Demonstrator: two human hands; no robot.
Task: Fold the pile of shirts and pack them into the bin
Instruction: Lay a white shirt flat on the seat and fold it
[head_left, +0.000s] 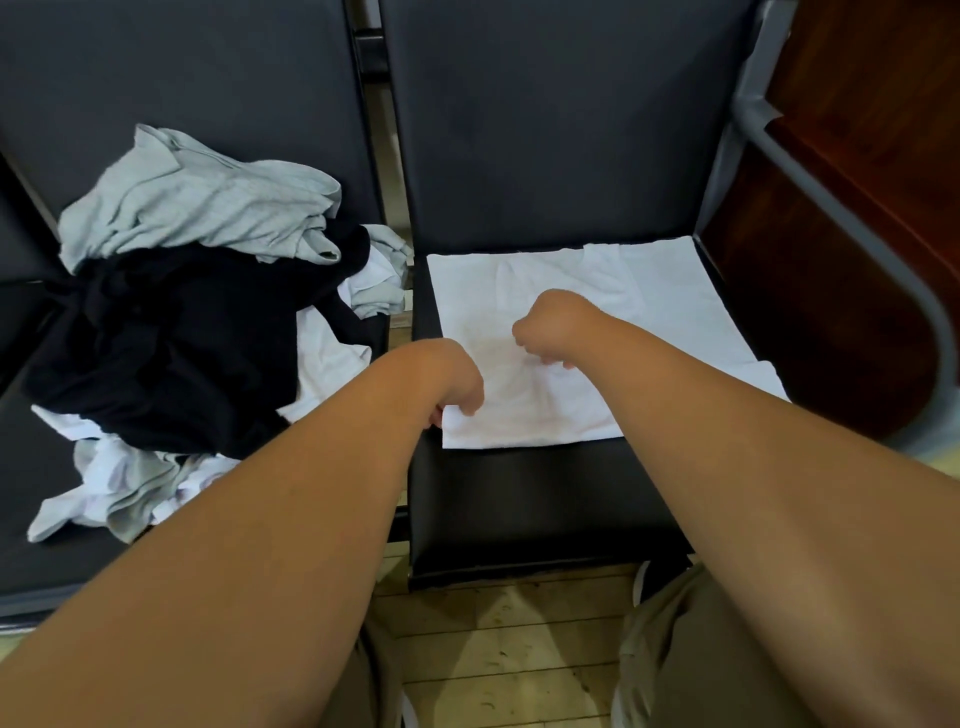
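A white shirt lies spread flat on the seat of the right black chair. My left hand pinches the shirt's near left corner with curled fingers. My right hand is curled over the middle of the shirt and pinches its cloth. On the left chair sits a loose pile of shirts: grey on top, black in the middle, white and pale ones underneath. No bin is in view.
The two black padded chairs stand side by side with a narrow gap between them. A grey metal frame and dark wooden panel border the right side. Wooden floor and my knees lie below.
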